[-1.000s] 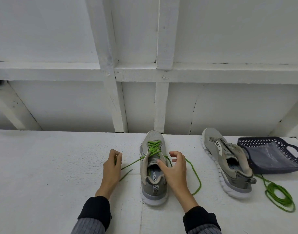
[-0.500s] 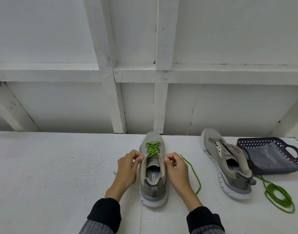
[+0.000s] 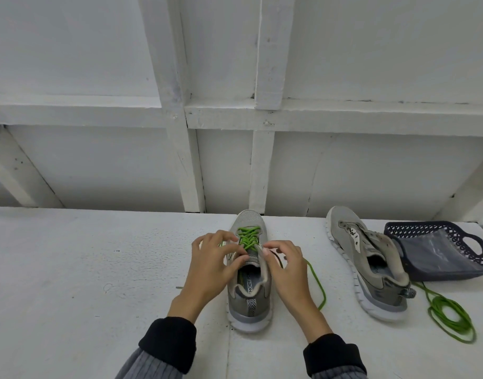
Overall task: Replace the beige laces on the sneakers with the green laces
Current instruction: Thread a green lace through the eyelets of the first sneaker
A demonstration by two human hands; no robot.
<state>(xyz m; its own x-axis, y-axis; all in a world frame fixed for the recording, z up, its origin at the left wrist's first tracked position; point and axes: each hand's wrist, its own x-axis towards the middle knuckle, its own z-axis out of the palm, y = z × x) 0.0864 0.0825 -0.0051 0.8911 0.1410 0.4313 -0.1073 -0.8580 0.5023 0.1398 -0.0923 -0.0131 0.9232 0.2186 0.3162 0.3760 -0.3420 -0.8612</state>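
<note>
A grey sneaker (image 3: 249,306) stands in the middle of the white table, toe away from me. A green lace (image 3: 248,237) is crossed through its front eyelets. My left hand (image 3: 214,265) lies over the shoe's left eyelet row, thumb by the tongue, and pinches the lace's left end; a bit of green shows past the fingers. My right hand (image 3: 288,272) pinches at the right eyelet edge. The lace's loose right end (image 3: 318,283) trails out from under it. A second grey sneaker (image 3: 371,272), without laces, leans on its side to the right.
A coiled green lace (image 3: 450,317) lies at the right, near the second sneaker's heel. A dark blue plastic basket (image 3: 399,228) holding a clear bag sits tipped at the far right. A white framed wall rises behind the table (image 3: 84,269).
Both hands have moved from the shoe's sides up onto the eyelet area. The left end of the lace, stretched out to the left a second ago, is now drawn in under my left hand.
</note>
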